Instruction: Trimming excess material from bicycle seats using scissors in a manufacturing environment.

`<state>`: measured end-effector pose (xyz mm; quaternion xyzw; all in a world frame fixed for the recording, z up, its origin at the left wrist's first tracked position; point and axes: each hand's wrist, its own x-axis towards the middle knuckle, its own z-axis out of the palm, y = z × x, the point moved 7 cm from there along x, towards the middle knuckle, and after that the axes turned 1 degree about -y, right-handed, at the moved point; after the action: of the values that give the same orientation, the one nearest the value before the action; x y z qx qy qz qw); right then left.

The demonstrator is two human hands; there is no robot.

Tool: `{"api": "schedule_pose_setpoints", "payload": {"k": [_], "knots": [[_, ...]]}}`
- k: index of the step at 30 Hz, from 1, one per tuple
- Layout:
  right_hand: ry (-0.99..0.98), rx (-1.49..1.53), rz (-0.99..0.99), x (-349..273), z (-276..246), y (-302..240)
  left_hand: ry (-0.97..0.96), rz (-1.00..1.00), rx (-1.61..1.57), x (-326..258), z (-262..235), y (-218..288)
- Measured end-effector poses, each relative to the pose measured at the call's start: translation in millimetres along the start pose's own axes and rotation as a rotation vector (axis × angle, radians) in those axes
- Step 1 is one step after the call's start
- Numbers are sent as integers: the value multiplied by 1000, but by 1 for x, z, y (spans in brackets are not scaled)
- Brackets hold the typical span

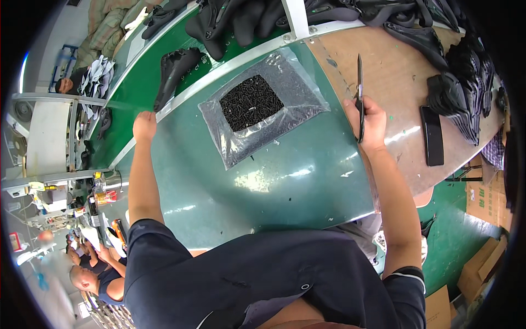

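Note:
My left hand [144, 126] is closed at the narrow nose of a black bicycle saddle [176, 70], which lies over the green conveyor and its metal edge. The fingertips are partly hidden there. In my right hand [373, 124] is a pair of dark scissors [360, 82], blades pointing away from me and lying close together. Between my hands, a clear plastic bag [298, 90] full of small black pieces lies on the green tabletop [219, 197]. A square opening in its top bares the black pieces [252, 101].
More black saddles [246, 22] crowd the conveyor at the far side. Stacked black curved parts [463, 88] and a black phone [432, 136] lie on the brown board at right. A white metal post [296, 19] rises at the back. Cardboard boxes [479, 268] stand on the floor; other people sit at left.

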<state>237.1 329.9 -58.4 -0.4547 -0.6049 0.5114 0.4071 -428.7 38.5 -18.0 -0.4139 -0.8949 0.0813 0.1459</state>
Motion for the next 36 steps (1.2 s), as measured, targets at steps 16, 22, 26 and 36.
{"api": "schedule_pose_setpoints", "payload": {"k": [16, 22, 26, 36], "knots": [[17, -7, 17, -4, -5, 2, -122, 218, -912, 80, -97, 321], [-33, 39, 49, -2, -3, -1, -489, -247, -1415, 115, -89, 404], [-34, -3, 18, -1, -6, -2, -479, -291, -1483, 131, -120, 348], [-4, 0, 17, -7, -5, -2, 436, 130, -1103, -51, -298, 166]]}}
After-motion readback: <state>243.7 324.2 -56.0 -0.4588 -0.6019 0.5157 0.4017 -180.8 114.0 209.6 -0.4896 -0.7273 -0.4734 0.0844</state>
